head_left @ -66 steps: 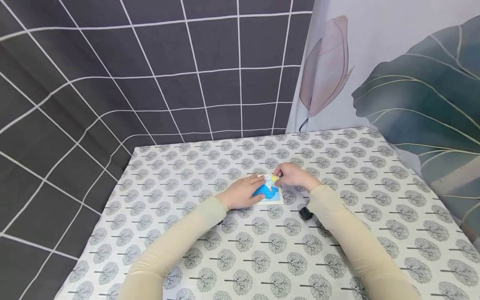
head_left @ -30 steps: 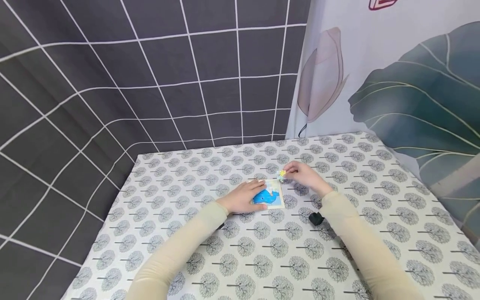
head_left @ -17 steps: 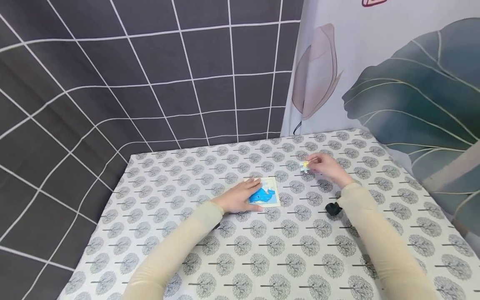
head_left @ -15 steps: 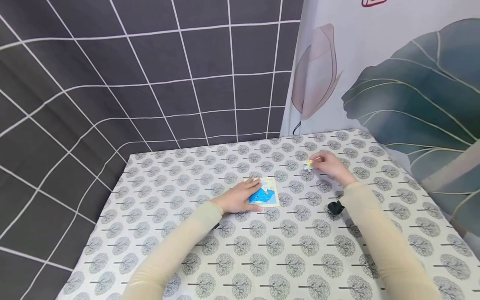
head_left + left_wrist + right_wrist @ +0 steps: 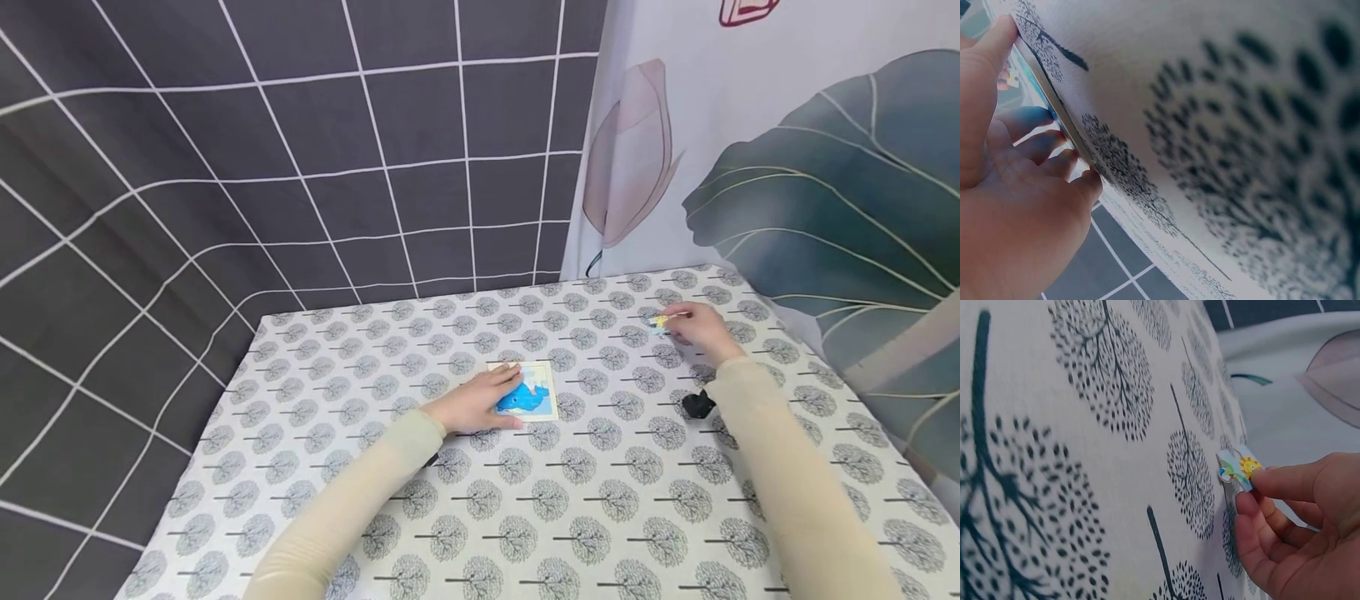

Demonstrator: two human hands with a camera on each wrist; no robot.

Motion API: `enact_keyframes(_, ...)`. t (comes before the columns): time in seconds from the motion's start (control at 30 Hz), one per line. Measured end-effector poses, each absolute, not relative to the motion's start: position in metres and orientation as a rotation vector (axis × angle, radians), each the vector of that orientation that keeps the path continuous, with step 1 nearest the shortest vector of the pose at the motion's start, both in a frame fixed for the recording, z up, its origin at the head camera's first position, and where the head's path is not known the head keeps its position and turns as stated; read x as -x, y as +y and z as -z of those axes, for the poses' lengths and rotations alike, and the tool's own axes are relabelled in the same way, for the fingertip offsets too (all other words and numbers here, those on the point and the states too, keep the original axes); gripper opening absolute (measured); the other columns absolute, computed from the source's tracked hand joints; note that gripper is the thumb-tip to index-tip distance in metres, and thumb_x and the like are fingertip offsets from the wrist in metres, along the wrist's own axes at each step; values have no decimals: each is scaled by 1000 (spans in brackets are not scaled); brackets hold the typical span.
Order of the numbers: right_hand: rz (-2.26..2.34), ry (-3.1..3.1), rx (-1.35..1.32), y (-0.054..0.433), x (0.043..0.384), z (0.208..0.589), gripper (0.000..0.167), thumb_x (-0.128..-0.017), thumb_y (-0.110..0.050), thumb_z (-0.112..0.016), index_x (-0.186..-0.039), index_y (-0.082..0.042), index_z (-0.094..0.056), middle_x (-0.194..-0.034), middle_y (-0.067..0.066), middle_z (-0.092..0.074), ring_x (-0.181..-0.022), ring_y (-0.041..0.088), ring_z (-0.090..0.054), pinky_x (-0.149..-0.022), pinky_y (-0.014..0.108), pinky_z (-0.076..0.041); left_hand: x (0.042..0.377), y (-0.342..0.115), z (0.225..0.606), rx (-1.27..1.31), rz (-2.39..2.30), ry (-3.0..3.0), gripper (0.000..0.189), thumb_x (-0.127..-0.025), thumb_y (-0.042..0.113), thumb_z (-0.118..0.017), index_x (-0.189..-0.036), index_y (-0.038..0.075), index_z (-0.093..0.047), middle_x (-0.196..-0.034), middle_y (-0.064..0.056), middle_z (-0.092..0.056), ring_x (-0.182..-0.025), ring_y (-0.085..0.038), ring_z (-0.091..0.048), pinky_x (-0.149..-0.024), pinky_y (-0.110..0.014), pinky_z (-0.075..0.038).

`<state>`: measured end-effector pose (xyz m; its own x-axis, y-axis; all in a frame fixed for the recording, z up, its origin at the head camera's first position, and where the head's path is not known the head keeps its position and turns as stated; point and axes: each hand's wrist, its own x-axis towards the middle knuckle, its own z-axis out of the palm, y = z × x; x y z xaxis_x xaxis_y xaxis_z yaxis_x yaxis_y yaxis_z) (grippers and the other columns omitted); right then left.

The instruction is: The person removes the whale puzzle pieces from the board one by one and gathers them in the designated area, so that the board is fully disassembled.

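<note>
On the tablecloth lies a small jigsaw puzzle [image 5: 534, 406] in a pale frame, with a blue whale pictured on it. My left hand [image 5: 474, 402] rests on its left side with the fingers fairly straight, covering part of the picture. In the left wrist view the fingertips are at the edge of the puzzle. Farther right, my right hand [image 5: 701, 327] pinches a jigsaw piece [image 5: 1239, 467] between thumb and fingers. The piece shows a yellow sun on pale blue, with a little green, and is held close over the cloth.
The table [image 5: 600, 533] has a white cloth printed with grey trees. A dark grid curtain [image 5: 420, 192] stands behind and to the left; a pale curtain with leaf prints [image 5: 817, 192] stands on the right. A black wrist device [image 5: 698, 405] is at the right sleeve.
My right hand has lifted the sun piece from the puzzle's upper right corner and carried it to the right, away from the board. The left hand stays on the puzzle.
</note>
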<state>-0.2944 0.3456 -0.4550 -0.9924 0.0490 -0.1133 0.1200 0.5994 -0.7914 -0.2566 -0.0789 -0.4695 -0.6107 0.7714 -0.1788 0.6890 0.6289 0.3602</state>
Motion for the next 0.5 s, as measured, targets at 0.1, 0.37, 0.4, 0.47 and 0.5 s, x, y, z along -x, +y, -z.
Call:
enact_keyframes(0.1,1343,2752,-180,350,296,459,45,-99,-16,-56,-136,8,-52,-112,22,-64,-89,22,-62,-75,31,-52,257,-79,473,-1174,-367,2544,90,-94,56,-61,-160,9,-23,-168,-7,-11,-154,-25,-7,-124,-41,-8)
enact_keyframes(0.37,1272,2789,-183,355,298,465,40,-100,-16,-55,-131,10,-55,-116,26,-63,-91,24,-61,-76,32,-51,257,-78,477,-1174,-374,2552,88,-94,55,-62,-160,9,-24,-168,-5,-12,-154,-24,-8,-124,-39,-9)
enact_keyframes(0.4,1267,2797,-181,354,298,465,40,-101,-16,-54,-130,10,-55,-117,27,-62,-93,26,-61,-78,34,-51,257,-78,476,-1170,-374,2553,89,-94,55,-62,-160,9,-24,-168,-5,-12,-154,-24,-8,-124,-39,-9)
enact_keyframes(0.47,1242,2823,-181,353,299,465,39,-101,-16,-55,-129,11,-56,-122,30,-60,-100,33,-60,-83,40,-51,257,-78,475,-1166,-378,2554,89,-94,55,-62,-160,9,-25,-168,-5,-12,-154,-25,-8,-124,-40,-9)
enact_keyframes(0.5,1231,2832,-178,353,299,465,39,-101,-16,-55,-129,11,-56,-124,31,-58,-104,36,-59,-86,44,-50,258,-79,474,-1167,-381,2554,89,-94,55,-63,-160,8,-25,-168,-6,-12,-154,-25,-8,-124,-40,-9)
